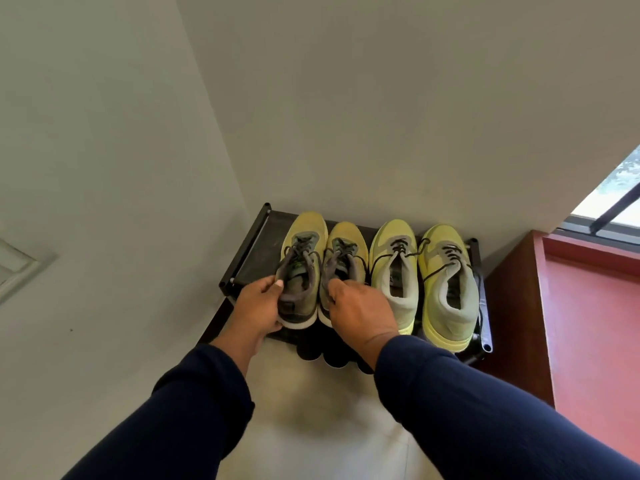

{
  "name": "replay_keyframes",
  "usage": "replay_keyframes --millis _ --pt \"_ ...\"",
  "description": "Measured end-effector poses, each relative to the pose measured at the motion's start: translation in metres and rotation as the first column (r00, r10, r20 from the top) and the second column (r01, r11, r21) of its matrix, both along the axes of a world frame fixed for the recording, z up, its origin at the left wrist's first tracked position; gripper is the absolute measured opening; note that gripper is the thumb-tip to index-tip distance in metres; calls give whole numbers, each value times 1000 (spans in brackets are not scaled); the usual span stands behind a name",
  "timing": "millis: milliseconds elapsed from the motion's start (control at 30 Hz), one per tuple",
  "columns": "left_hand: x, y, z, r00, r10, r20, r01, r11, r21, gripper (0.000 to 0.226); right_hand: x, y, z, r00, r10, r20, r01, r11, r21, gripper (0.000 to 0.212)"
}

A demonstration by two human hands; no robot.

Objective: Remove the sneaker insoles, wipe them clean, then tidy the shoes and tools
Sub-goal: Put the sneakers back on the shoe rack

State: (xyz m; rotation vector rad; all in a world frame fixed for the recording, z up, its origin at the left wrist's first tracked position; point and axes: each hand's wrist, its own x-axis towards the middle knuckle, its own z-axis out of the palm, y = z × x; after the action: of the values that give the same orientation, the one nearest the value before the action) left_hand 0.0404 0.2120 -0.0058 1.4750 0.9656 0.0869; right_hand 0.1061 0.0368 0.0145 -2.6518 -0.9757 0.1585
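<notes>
Both hands are on the darker, worn pair of sneakers at the left end of the shoe rack (249, 244). Left hand (258, 306) grips the heel of the outer sneaker (303, 268), thumb over the collar. Right hand (360, 311) is curled over the heel of the inner sneaker (343, 258); fingertips hidden, looks like a grip on the collar.

My read: either picking the pair up to start, or setting it back for the tidy step. Can't tell which; insoles aren't visible from here. No cloth or tools in sight.

Next move needs both heels held firmly and the pair kept level, clear of the brighter pair (426, 271) standing just beside it on the right.

Rack sits in a corner against pale walls (104, 133), on light floor tiles (311, 427). Dark shoes on a lower tier. Red ledge (588, 323) and a window (623, 195) to the right.
</notes>
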Motion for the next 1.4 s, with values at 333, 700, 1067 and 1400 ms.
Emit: replay_keyframes --millis 333,700,1067,1400 --pt "-17 -9 -20 936 -351 -6 297 782 548 35 2 1 0 998 -50 -49 52 998 38 14" --pt "-3 -5 -18 952 -306 29 214 727 652 27 17 13 -7 999 -1 38 1 1000 -3 19" --pt "9 12 -30 897 -438 -64 371 664 650 38 18 26 -20 995 -96 -9 96 995 -17 13" --pt "-113 42 -54 938 -344 -51 312 768 559 90 9 24 -18 996 -87 7 87 995 -44 12"
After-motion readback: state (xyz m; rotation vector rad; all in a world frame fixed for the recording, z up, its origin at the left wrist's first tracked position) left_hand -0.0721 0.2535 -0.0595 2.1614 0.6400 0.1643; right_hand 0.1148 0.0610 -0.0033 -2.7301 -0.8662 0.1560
